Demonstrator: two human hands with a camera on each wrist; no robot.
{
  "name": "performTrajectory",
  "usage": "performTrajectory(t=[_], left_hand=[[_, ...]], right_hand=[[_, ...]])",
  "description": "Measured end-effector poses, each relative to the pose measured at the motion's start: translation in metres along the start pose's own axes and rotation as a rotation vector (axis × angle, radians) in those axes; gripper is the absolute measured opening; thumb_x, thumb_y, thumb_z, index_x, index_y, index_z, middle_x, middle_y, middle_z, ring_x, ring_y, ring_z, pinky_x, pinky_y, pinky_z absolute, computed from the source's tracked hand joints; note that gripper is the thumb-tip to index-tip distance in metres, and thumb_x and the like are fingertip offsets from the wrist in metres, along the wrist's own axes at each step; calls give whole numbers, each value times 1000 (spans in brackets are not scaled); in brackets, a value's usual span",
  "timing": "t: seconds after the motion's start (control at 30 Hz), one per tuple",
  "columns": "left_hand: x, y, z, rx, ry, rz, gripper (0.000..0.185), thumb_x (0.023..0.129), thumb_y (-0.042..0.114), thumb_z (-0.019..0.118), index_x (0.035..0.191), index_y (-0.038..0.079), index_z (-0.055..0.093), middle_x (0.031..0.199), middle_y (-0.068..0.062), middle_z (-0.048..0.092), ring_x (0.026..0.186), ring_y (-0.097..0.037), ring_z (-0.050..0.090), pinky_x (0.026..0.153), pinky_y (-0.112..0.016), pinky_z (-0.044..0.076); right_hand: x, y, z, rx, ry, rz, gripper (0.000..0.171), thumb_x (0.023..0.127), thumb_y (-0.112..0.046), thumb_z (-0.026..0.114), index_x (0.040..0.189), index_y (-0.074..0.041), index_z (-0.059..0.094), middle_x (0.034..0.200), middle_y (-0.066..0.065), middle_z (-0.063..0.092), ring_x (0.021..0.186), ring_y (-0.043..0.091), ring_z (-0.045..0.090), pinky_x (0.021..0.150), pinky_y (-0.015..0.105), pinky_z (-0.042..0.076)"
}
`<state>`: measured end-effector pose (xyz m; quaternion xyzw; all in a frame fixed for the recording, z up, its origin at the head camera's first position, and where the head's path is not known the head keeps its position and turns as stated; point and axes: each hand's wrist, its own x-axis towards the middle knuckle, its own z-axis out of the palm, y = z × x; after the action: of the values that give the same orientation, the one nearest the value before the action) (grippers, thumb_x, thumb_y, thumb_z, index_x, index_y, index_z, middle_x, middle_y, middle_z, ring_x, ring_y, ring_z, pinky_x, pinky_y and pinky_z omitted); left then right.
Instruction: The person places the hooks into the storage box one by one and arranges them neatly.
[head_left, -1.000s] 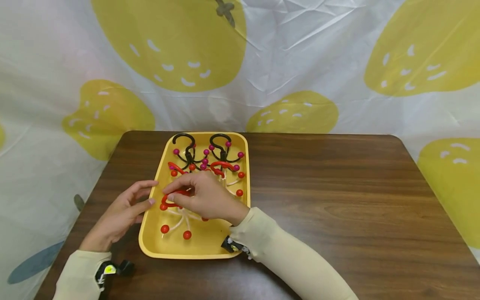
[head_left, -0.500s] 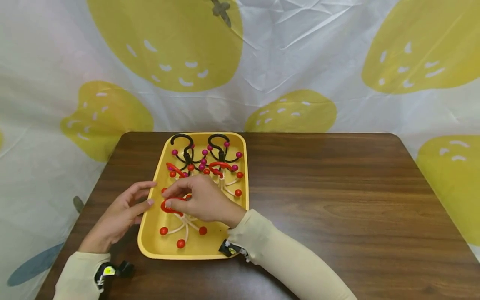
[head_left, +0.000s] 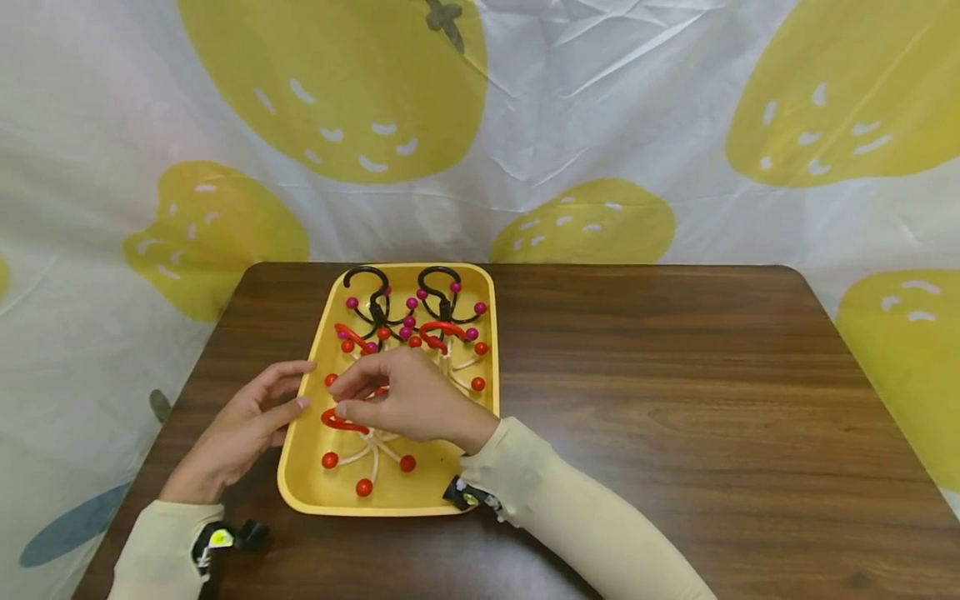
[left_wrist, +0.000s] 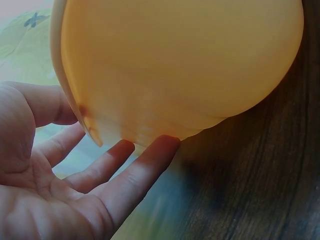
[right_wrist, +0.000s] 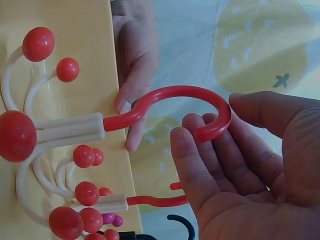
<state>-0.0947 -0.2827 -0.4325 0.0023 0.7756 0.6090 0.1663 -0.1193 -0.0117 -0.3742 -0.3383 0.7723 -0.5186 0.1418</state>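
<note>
My right hand [head_left: 411,398] hovers over a scalp massager with white ball-tipped prongs [head_left: 369,450] and a red hook handle [head_left: 343,421]. In the right wrist view the hook [right_wrist: 185,91] lies between thumb and fingers; the thumb tip is at its curve, and the fingers are not closed round it. The massager stands on its red balls in a yellow tray [head_left: 289,500]. My left hand [head_left: 243,429], fingers spread, touches the tray's left wall [left_wrist: 75,90] from outside. Behind, two more red-and-white massagers stand, one [head_left: 447,350] at the right, the other partly hidden.
Two black massagers with magenta balls, a left one [head_left: 377,312] and a right one [head_left: 444,310], fill the tray's far end. The tray sits on the left part of a dark wooden table [head_left: 660,400]. Behind hangs a lemon-patterned cloth [head_left: 585,100].
The front massager has come down and slightly towards me, its balls now resting on the tray floor. My right fingers have loosened from its hook. My left hand stays at the tray's side.
</note>
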Motion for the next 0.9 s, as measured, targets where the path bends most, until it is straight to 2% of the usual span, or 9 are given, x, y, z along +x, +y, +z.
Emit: performTrajectory(t=[0.2, 0.3, 0.47, 0.57, 0.7, 0.77, 0.87, 0.9], left_hand=[[-2, -1, -3, 8, 2, -1, 60, 107, 21, 64, 159, 11, 37, 153, -28, 45, 102, -13, 73, 78, -40, 67], [-2, -2, -3, 11, -2, -8, 59, 107, 19, 64, 159, 11, 36, 152, -28, 45, 102, -14, 73, 79, -41, 67], [0, 1, -4, 57, -10, -15, 58, 107, 16, 63, 159, 11, 37, 152, -28, 47, 107, -19, 73, 80, -43, 67], [2, 5, -3, 91, -5, -3, 60, 106, 12, 63, 160, 11, 35, 152, -29, 48, 115, -30, 71, 83, -43, 67], [1, 10, 1, 189, 46, 20, 67, 106, 12, 63, 164, 10, 29, 155, -28, 49, 127, -42, 64, 88, -41, 66], [0, 13, 2, 273, 90, 35, 68, 108, 18, 62, 165, 9, 27, 156, -27, 49, 132, -44, 61, 93, -43, 64], [-3, 18, 6, 397, 153, 62, 69, 110, 30, 59, 166, 8, 26, 160, -27, 46, 140, -46, 54, 106, -55, 57], [-4, 20, 6, 445, 169, 78, 70, 110, 34, 58, 166, 7, 26, 161, -27, 45, 143, -48, 51, 108, -60, 53]], right_hand=[[0, 0, 0, -3, 0, -4, 16, 95, -17, 80, 110, -10, 81, 102, -4, 81, 89, -3, 69, 81, 16, 59], [-2, -2, 0, 50, 15, -2, 16, 96, -16, 80, 111, -9, 81, 103, -2, 81, 90, -3, 70, 82, 17, 61], [-8, -7, -7, 129, 92, -47, 18, 95, -13, 80, 111, -6, 79, 106, 6, 81, 92, -1, 73, 86, 22, 63], [-14, -10, -17, 126, 153, -85, 16, 96, -12, 78, 111, -6, 79, 107, 9, 80, 93, 1, 73, 87, 25, 64], [-24, -9, -33, 104, 257, -136, 15, 98, -11, 74, 111, -4, 79, 109, 11, 80, 92, 6, 74, 84, 31, 66], [-31, -8, -43, 67, 324, -159, 15, 99, -11, 72, 111, -4, 79, 109, 11, 80, 92, 8, 74, 84, 33, 66], [-44, -3, -59, -12, 415, -190, 14, 98, -10, 72, 109, -4, 79, 108, 11, 80, 94, 13, 75, 82, 31, 66], [-50, -1, -66, -74, 437, -204, 15, 98, -11, 72, 110, -4, 79, 107, 10, 80, 95, 13, 75, 82, 32, 66]])
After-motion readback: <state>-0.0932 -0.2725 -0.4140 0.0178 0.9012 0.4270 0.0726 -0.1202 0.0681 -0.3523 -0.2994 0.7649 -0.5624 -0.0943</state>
